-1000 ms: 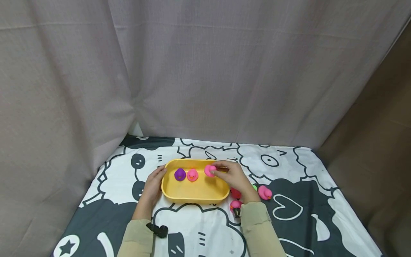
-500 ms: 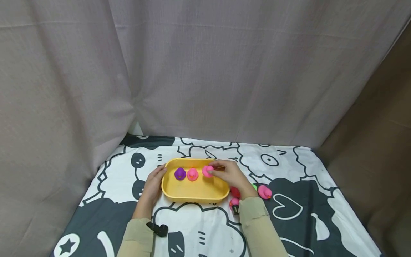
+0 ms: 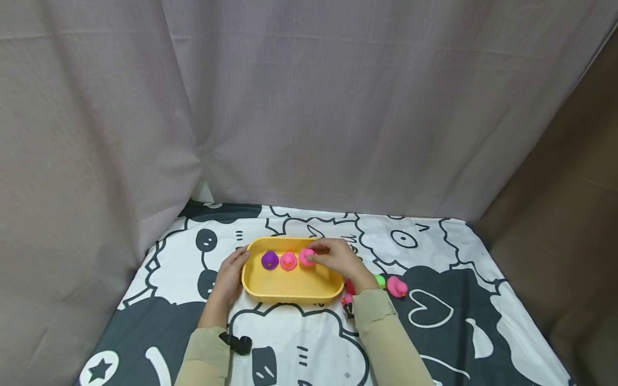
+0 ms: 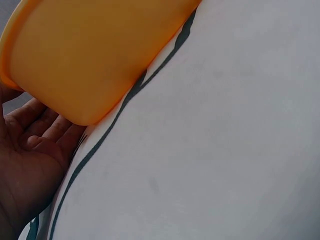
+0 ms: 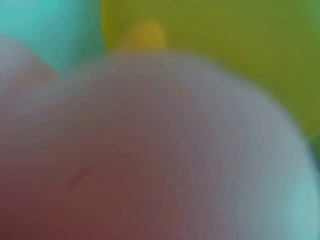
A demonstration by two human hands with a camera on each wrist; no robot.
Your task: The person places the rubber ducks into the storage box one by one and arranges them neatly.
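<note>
A yellow tray point(image 3: 292, 294) lies on the patterned cloth in the head view. Inside it, a purple rubber duck point(image 3: 270, 260) and a pink rubber duck point(image 3: 288, 261) sit side by side. My right hand point(image 3: 338, 261) pinches another pink rubber duck point(image 3: 306, 257) between thumb and fingers, just right of those two. My left hand point(image 3: 230, 276) grips the tray's left end; in the left wrist view its fingers lie against the outer wall of the tray point(image 4: 95, 55). Blurred skin fills most of the right wrist view.
Right of the tray, partly behind my right wrist, lie a red toy point(image 3: 350, 287), a pink-and-black one point(image 3: 347, 301) and a green one point(image 3: 380, 281). Farther right is another pink rubber duck point(image 3: 397, 287). A grey curtain point(image 3: 309, 118) hangs behind the cloth.
My right hand has moved left with the pink duck, bringing it close to the pink duck in the tray's middle. The left hand has stayed on the tray.
</note>
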